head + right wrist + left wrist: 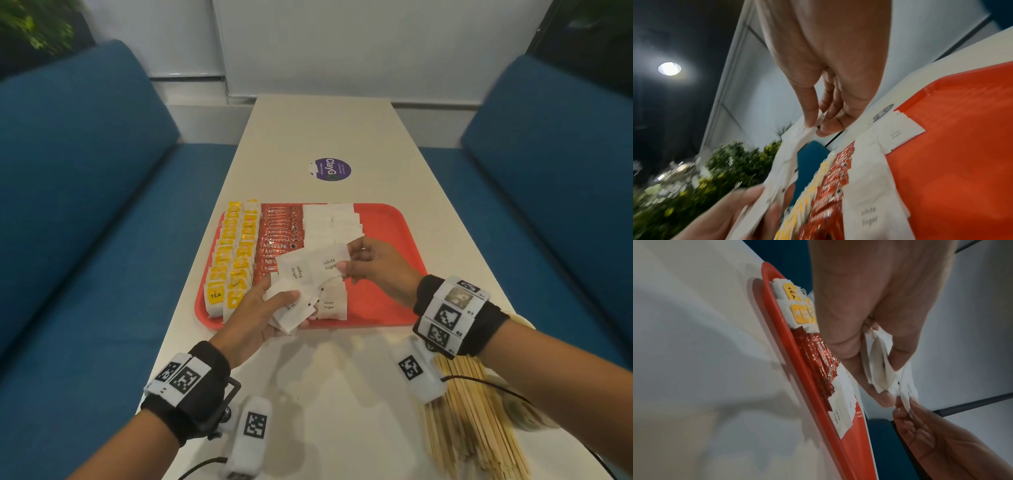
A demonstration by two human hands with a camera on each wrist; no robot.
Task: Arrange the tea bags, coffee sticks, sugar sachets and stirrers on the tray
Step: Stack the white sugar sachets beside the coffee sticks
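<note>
A red tray point(387, 236) lies on the white table. Yellow tea bags point(233, 253) fill its left side, red coffee sticks point(279, 236) stand beside them, and white sugar sachets point(332, 219) sit in rows right of those. My left hand point(270, 308) grips a fanned bundle of sugar sachets point(294, 274) above the tray's near edge. My right hand point(346, 265) pinches one sachet point(330, 262) at the top of that bundle. In the right wrist view thumb and fingertips point(826, 129) pinch its edge. Wooden stirrers point(472, 414) lie loose on the table at my right.
Blue sofas point(85, 205) flank the narrow table point(329, 130) on both sides. A purple round sticker point(330, 169) sits beyond the tray. The tray's right part point(962, 146) is bare red. A cable runs over the stirrers.
</note>
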